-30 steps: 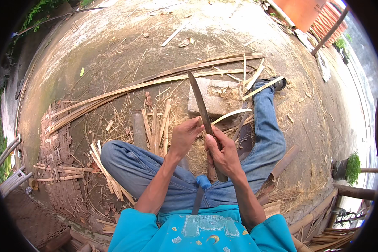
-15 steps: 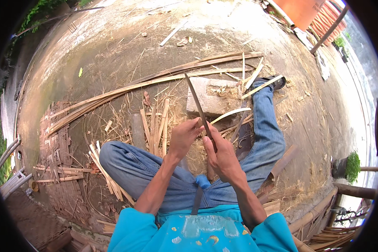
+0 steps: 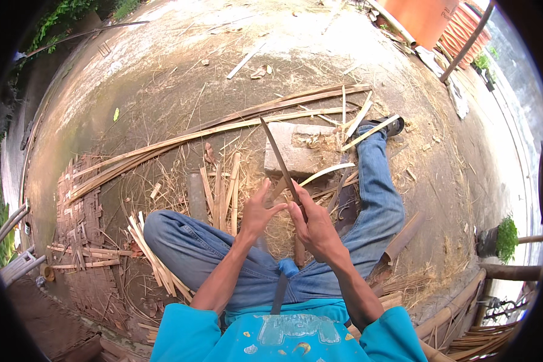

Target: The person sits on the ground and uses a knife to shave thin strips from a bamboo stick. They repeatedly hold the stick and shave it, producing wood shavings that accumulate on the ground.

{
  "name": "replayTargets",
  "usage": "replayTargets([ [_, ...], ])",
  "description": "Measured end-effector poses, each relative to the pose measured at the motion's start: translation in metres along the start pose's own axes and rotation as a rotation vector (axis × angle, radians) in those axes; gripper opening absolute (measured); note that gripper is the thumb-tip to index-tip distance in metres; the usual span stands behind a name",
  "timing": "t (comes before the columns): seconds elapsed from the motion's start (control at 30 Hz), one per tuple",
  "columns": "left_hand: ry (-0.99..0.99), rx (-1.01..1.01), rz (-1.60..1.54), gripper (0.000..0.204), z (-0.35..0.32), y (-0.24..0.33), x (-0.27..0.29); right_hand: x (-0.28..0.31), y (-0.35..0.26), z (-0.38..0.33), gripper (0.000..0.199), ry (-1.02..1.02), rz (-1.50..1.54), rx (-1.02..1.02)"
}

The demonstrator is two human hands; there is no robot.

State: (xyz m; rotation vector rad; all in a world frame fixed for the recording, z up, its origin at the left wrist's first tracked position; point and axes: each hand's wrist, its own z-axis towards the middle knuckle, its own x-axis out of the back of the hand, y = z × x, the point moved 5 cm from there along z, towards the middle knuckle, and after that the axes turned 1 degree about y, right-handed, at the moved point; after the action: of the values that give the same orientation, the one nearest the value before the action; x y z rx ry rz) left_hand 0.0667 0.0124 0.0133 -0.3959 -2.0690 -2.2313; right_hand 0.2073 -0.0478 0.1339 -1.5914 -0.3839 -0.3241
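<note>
A long knife (image 3: 277,154) with a narrow dark blade slants up and left in front of me. My right hand (image 3: 317,228) is closed around its lower end, so that part is mostly hidden. My left hand (image 3: 258,212) is open beside it, thumb and fingers spread, its thumb tip close to the right hand. Just past my right hand lies a pale curved strip (image 3: 329,172), apparently split bamboo. Beyond the knife a rough concrete block (image 3: 279,145) rests on the ground.
Long split strips (image 3: 223,123) lie across the ground past the block. Short strips (image 3: 234,190) stand by my bent left knee, with more strips (image 3: 154,253) outside it. Shavings (image 3: 169,181) litter the ground. A potted plant (image 3: 505,237) is at the far right.
My left hand has come away from the knife, its fingers going from pinched to spread. My right hand keeps its hold on the knife. The whole view has shifted slightly.
</note>
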Motion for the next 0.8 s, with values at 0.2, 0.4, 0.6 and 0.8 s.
replayTargets([
  [0.2,-0.032,0.035,-0.003,0.043,-0.001,0.018,0.002,0.008,-0.015,-0.009,0.057,-0.015,0.006,0.019],
  [0.4,0.018,0.022,0.124,0.055,0.003,-0.063,-0.008,-0.004,0.002,0.001,0.060,-0.006,-0.013,0.032],
  [0.6,-0.039,-0.031,0.256,0.061,-0.001,-0.012,-0.009,0.003,-0.003,-0.017,0.061,0.019,0.001,0.101],
  [0.8,-0.099,0.151,0.106,0.043,0.006,-0.052,-0.008,-0.016,0.008,-0.004,0.059,-0.038,0.015,0.067],
])
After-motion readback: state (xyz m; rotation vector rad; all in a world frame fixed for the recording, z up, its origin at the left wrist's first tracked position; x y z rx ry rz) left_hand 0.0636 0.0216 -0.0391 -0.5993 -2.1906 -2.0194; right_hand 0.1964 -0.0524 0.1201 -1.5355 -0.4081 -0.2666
